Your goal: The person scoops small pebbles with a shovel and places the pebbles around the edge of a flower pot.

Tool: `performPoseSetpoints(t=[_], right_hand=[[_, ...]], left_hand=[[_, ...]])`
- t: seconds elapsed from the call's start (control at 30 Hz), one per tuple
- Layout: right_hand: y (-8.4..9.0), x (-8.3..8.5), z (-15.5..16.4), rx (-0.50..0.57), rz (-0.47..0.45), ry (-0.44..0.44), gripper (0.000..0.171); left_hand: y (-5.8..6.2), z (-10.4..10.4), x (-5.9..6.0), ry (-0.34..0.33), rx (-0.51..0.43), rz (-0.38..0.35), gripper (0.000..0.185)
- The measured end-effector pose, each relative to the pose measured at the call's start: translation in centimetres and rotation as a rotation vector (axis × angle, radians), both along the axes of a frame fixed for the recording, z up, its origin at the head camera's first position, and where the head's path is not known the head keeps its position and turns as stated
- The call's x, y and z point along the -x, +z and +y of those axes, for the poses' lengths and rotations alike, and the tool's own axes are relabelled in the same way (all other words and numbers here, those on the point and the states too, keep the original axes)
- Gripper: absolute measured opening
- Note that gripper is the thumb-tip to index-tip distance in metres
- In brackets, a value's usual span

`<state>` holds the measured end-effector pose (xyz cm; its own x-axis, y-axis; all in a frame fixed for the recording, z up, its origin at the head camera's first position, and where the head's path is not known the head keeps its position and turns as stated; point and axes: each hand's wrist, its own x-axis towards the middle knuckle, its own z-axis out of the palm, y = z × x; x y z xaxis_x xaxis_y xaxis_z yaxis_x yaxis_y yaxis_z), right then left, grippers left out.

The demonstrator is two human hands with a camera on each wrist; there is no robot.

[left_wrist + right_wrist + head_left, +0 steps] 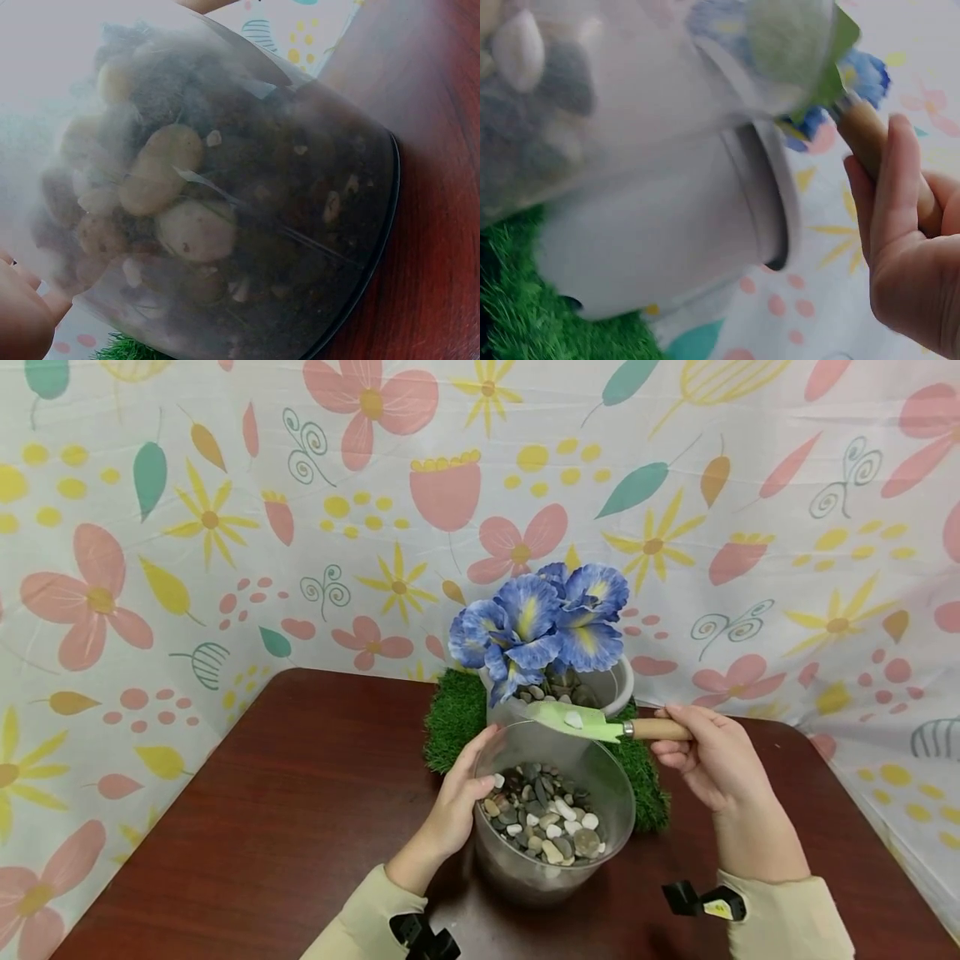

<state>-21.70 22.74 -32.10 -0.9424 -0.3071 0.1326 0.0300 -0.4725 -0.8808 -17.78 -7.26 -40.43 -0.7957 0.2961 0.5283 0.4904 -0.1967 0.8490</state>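
Note:
My left hand [459, 793] grips the clear container [617, 814] at its left side, thumb at the rim. Grey, tan and white pebbles [543, 802] lie inside it, seen through its cloudy wall in the left wrist view. In my right hand [716, 756] is the wooden handle of a hand trowel [592, 724]. Its light green blade lies over the container's far rim, carrying a white pebble [573, 719]. Just behind stands a white flower pot [652, 225] with pebbles and blue artificial irises [536, 622] in it.
The pot stands on a green artificial grass mat [456, 718]. Underneath is a dark reddish-brown table [300, 818], and a floral-print cloth [225, 527] hangs behind it.

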Motion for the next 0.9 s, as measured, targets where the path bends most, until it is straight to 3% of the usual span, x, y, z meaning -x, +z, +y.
performPoseSetpoints(t=[0.17,0.53,0.67,0.9], right_hand=[[0.0,1.1,-1.1,0.058,-0.152,-0.075,0.029],[-0.7,2.1,-2.1,0.170,-0.317,-0.124,0.040],[-0.7,2.1,-2.3,0.183,-0.319,-0.134,0.041],[-1.3,1.6,-2.2,0.207,-0.246,-0.100,0.030]], left_hand=[[0.0,0.1,-0.2,-0.004,0.006,-0.013,0.058],[0.1,0.1,0.0,0.004,0.008,0.015,0.057],[0.0,0.1,0.1,0.008,0.007,0.027,0.057],[0.1,0.0,0.0,0.005,0.012,0.021,0.057]])
